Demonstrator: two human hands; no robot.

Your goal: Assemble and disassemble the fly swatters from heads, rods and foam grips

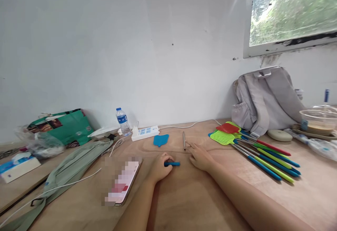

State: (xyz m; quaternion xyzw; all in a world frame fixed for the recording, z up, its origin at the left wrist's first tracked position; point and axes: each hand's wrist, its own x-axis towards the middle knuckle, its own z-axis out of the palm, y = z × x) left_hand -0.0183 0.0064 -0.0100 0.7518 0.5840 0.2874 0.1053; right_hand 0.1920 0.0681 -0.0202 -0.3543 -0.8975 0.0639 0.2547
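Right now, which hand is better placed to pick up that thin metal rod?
The right hand, probably. Its fingertips already lie at the near end of the metal rod, while the left hand is closed around a blue handle and sits farther away.

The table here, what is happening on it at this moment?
A person sits at a wooden table. The left hand grips a short blue handle. The right hand rests flat, fingertips touching a thin metal rod. A loose blue swatter head lies beyond them, and assembled fly swatters lie to the right.
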